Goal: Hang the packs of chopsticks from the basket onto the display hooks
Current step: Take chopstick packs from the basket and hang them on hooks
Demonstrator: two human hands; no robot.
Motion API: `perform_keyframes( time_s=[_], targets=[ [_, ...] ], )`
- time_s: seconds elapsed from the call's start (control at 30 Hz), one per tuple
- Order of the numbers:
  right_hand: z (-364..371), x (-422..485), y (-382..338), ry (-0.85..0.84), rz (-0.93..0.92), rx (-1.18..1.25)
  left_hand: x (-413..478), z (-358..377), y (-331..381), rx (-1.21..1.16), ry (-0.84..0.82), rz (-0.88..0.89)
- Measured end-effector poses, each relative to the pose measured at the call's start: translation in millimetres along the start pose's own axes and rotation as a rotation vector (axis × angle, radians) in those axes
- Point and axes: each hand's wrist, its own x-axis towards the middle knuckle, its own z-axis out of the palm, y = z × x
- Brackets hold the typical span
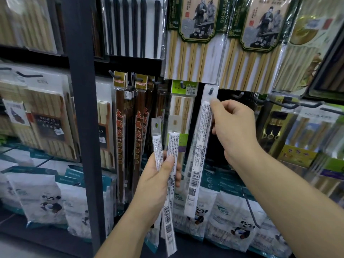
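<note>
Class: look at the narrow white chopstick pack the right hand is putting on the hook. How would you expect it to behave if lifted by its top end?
The narrow pack probably stays fairly stiff: it runs straight below the right hand. It seems light, since a fingertip grip steadies it. Hung from the hook by one hole, it may swing.

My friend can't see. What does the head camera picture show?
The right hand slips a slim white chopstick pack onto a display hook, while the left hand holds two more packs. Other chopstick packs hang on the shelves around them.
</note>
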Motion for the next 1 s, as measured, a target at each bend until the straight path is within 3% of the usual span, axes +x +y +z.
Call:
perform_keyframes(
  time_s=[0.13,0.3,0.4,0.73,1.0],
  targets=[
    [-6,-19,10,-0.027,0.008,-0.038,0,0,1,0.017,0.007,0.003],
    [-3,-45,13,-0.262,-0.076,-0.146,-1,8,3,-0.017,-0.033,0.004],
    [0,-46,13,-0.299,-0.106,-0.210,-2,10,0,-0.045,-0.038,0.013],
    [-7,1,-14,-0.074,-0.106,-0.021,1,7,-6,0.096,0.030,-0.034],
    [-1,11,-10,-0.007,-0.031,-0.007,0,5,-3,-0.038,-0.044,-0.103]
  ],
)
